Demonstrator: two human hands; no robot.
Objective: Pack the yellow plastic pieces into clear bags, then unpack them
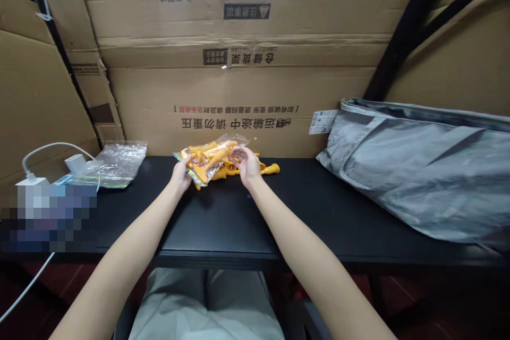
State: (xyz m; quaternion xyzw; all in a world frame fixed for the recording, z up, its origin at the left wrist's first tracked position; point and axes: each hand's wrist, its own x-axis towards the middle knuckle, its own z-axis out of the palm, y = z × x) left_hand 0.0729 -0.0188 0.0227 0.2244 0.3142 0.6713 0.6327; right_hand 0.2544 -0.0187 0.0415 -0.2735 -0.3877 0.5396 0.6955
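A clear plastic bag [207, 155] full of yellow-orange plastic pieces is held up over the far part of the black table. My left hand [181, 174] grips its left edge, where a coloured printed strip shows. At the bag's right end is my right hand [248, 166], its fingers bent and closed against the film. Whether a piece is also between those fingers I cannot tell. Loose yellow plastic pieces [271, 169] lie on the table behind and below the bag, partly hidden by it and my right hand. Their exact kind is not clear.
Cardboard panels [239, 85] with printed text stand behind the black table [223, 228]. To the right lies a large grey fabric bag [414, 170]. On the left are a crumpled clear plastic bag [119, 162], a white charger with its cable [34, 183] and a blurred-out patch.
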